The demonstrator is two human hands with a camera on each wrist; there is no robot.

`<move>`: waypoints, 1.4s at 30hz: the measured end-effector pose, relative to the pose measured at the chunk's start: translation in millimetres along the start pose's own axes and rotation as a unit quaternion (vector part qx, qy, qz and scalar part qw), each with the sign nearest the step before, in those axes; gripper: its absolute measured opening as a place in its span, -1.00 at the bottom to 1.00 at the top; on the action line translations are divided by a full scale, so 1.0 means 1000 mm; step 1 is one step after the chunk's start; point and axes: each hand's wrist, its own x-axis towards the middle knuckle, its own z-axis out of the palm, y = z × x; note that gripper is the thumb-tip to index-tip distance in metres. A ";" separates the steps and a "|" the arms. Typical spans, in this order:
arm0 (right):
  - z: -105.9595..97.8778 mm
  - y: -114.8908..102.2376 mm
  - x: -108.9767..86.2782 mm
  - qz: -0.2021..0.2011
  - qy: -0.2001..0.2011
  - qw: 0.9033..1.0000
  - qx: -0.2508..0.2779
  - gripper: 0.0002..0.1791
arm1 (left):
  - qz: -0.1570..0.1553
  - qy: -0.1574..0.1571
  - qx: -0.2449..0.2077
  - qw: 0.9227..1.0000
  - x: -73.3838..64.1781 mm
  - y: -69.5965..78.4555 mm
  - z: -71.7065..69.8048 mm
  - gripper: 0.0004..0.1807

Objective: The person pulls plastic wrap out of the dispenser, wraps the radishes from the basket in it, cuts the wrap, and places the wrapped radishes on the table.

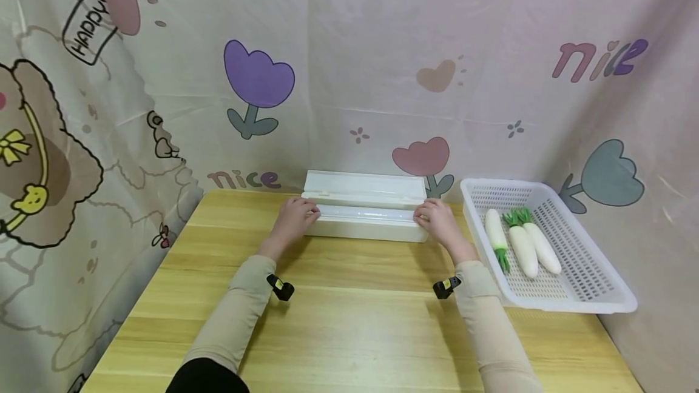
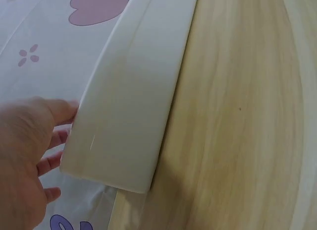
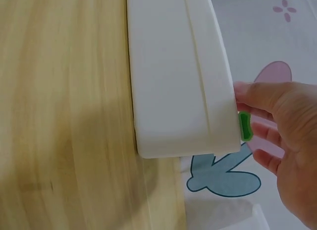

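Observation:
A white cling film dispenser (image 1: pixel 366 230) lies across the far side of the table with its lid (image 1: pixel 364 185) raised. Inside it, a shiny strip of cling film (image 1: pixel 366 213) runs along the opening. My left hand (image 1: pixel 295 218) pinches the film at the left end, thumb by the front rim. At the right end my right hand (image 1: pixel 438 221) does the same, its thumb (image 3: pixel 252 93) on the top edge. In both wrist views the dispenser's front wall hides the fingertips. A small green piece (image 3: pixel 245 126) shows beside the right fingers.
To the right stands a white plastic basket (image 1: pixel 592 272) holding several white radishes (image 1: pixel 523 250) with green tops. A patterned curtain (image 1: pixel 355 77) hangs right behind the wooden table (image 1: pixel 355 332). Black wrist cameras sit on both sleeves.

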 end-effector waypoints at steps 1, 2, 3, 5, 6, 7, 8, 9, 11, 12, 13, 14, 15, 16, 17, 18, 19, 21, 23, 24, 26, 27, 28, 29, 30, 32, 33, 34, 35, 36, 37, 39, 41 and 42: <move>0.000 0.001 0.001 0.002 -0.005 1.000 0.002 -0.92 | -0.008 -0.002 -0.008 1.000 0.001 0.000 0.000 -0.80; 0.001 0.001 0.001 0.003 -0.010 1.000 0.001 -0.92 | -0.016 -0.005 -0.014 1.000 0.002 0.001 0.000 -0.81; 0.001 0.002 0.002 0.001 -0.015 1.000 -0.003 -0.92 | -0.022 -0.006 -0.017 1.000 0.002 0.001 0.000 -0.81; 0.002 0.002 0.004 0.002 -0.024 1.000 -0.011 -0.90 | -0.032 -0.009 -0.020 0.999 0.004 0.002 0.001 -0.81; 0.003 0.003 0.004 0.002 -0.026 1.000 -0.016 -0.90 | -0.036 -0.010 -0.021 0.999 0.005 0.003 0.001 -0.81; 0.004 0.003 0.005 0.003 -0.029 0.999 -0.019 -0.89 | -0.038 -0.010 -0.020 0.999 0.006 0.004 0.001 -0.81; 0.005 0.003 0.005 0.006 -0.029 0.999 -0.020 -0.88 | -0.040 -0.009 -0.017 0.999 0.006 0.005 0.001 -0.81; 0.006 0.003 0.006 0.007 -0.027 0.999 -0.020 -0.87 | -0.042 -0.008 -0.015 0.999 0.007 0.005 0.001 -0.80; 0.007 0.004 0.006 0.014 -0.018 1.000 -0.015 -0.86 | -0.045 -0.004 -0.012 0.999 0.008 0.006 0.001 -0.79; 0.007 0.004 0.006 0.017 -0.011 1.000 -0.011 -0.85 | -0.047 -0.002 -0.012 0.999 0.008 0.006 0.001 -0.79; 0.008 0.004 0.006 0.022 -0.005 1.000 -0.004 -0.85 | -0.047 0.001 -0.010 0.999 0.008 0.006 0.001 -0.79; 0.008 0.004 0.006 0.025 0.001 1.000 -0.001 -0.84 | -0.047 0.002 -0.008 0.999 0.007 0.006 0.002 -0.78; 0.008 0.005 0.006 0.028 0.005 1.000 0.006 -0.84 | -0.047 0.004 -0.007 0.999 0.007 0.006 0.002 -0.78; 0.008 0.005 0.005 0.031 0.006 0.999 0.013 -0.83 | -0.046 0.005 -0.007 0.999 0.007 0.005 0.002 -0.78; 0.008 0.005 0.005 0.033 0.003 0.999 0.020 -0.82 | -0.047 0.005 -0.007 0.999 0.007 0.005 0.003 -0.78; 0.008 0.006 0.004 0.036 -0.004 0.999 0.025 -0.81 | -0.048 0.005 -0.008 0.999 0.007 0.005 0.003 -0.78; 0.008 0.007 0.004 0.038 -0.011 0.999 0.030 -0.80 | -0.047 0.006 -0.007 0.999 0.007 0.004 0.004 -0.78; 0.007 0.008 0.003 0.041 -0.027 0.998 0.046 -0.80 | -0.048 0.010 -0.012 0.999 0.007 0.003 0.004 -0.78; 0.006 0.009 0.004 0.040 -0.034 0.997 0.058 -0.82 | -0.048 0.015 -0.015 0.999 0.007 0.003 0.005 -0.78; 0.006 0.009 0.004 0.042 -0.035 0.996 0.067 -0.83 | -0.047 0.017 -0.015 0.999 0.008 0.003 0.005 -0.78; 0.004 0.010 0.005 0.046 -0.034 0.994 0.088 -0.86 | -0.048 0.018 -0.019 0.998 0.008 0.003 0.006 -0.78; 0.004 0.011 0.005 0.047 -0.034 0.993 0.098 -0.87 | -0.049 0.018 -0.021 0.998 0.008 0.004 0.006 -0.78; 0.004 0.012 0.006 0.049 -0.036 0.993 0.106 -0.88 | -0.050 0.016 -0.022 0.998 0.008 0.004 0.006 -0.78; 0.003 0.012 0.006 0.052 -0.039 0.991 0.114 -0.89 | -0.051 0.015 -0.025 0.998 0.008 0.004 0.006 -0.78; 0.003 0.013 0.006 0.054 -0.043 0.990 0.120 -0.89 | -0.051 0.015 -0.027 0.998 0.009 0.004 0.006 -0.78; 0.004 0.015 0.006 0.056 -0.047 0.989 0.128 -0.90 | -0.052 0.015 -0.032 0.998 0.009 0.004 0.006 -0.78; 0.004 0.015 0.006 0.058 -0.049 0.988 0.131 -0.90 | -0.051 0.016 -0.032 0.998 0.008 0.004 0.006 -0.78; 0.005 0.016 0.006 0.060 -0.050 0.988 0.133 -0.90 | -0.051 0.016 -0.032 0.998 0.008 0.004 0.007 -0.78; 0.006 0.016 0.005 0.062 -0.050 0.987 0.137 -0.90 | -0.051 0.017 -0.032 0.998 0.008 0.003 0.007 -0.78; 0.006 0.017 0.005 0.066 -0.050 0.986 0.142 -0.90 | -0.051 0.019 -0.031 0.998 0.008 0.003 0.008 -0.78; 0.007 0.018 0.005 0.068 -0.048 0.986 0.146 -0.90 | -0.052 0.020 -0.031 0.998 0.008 0.003 0.008 -0.78; 0.009 0.019 0.004 0.073 -0.042 0.984 0.156 -0.90 | -0.053 0.023 -0.028 0.998 0.009 0.002 0.009 -0.79; 0.011 0.020 0.003 0.072 -0.033 0.983 0.163 -0.90 | -0.054 0.025 -0.028 0.998 0.008 0.002 0.010 -0.79; 0.013 0.020 0.003 0.070 -0.029 0.984 0.164 -0.89 | -0.055 0.026 -0.029 0.998 0.008 0.003 0.010 -0.79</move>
